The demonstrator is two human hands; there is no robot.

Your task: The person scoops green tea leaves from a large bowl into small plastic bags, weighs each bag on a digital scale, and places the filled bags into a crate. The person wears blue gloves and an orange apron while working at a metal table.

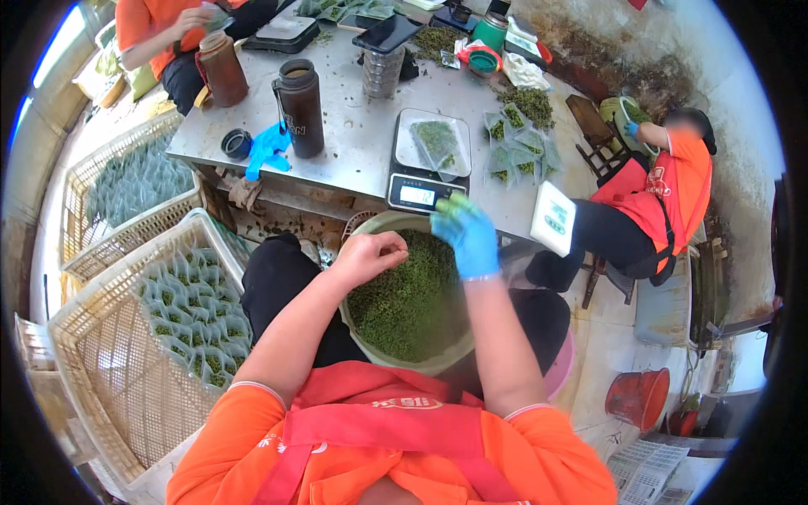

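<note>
My bare left hand [374,258] is over the left side of a pale round tub [461,347], fingers curled together; whatever they may hold is hidden. Small green berries, like fresh peppercorns [402,307], fill the tub, which sits between my knees. My right hand [465,234], in a blue glove, is raised at the table edge beside the scale's display; its green-tinged fingers are blurred. On the digital scale [404,160] lies a clear bag [435,145] with green berries inside. More filled bags [520,147] lie to the right of the scale.
On the metal table [353,118] stand a dark flask [299,109], a brown jar [222,69] and a phone [387,34] on a clear container. Plastic crates [109,362] with filled bags are at left. A white lid-like panel [553,219] juts at right. Two co-workers [652,202] sit nearby.
</note>
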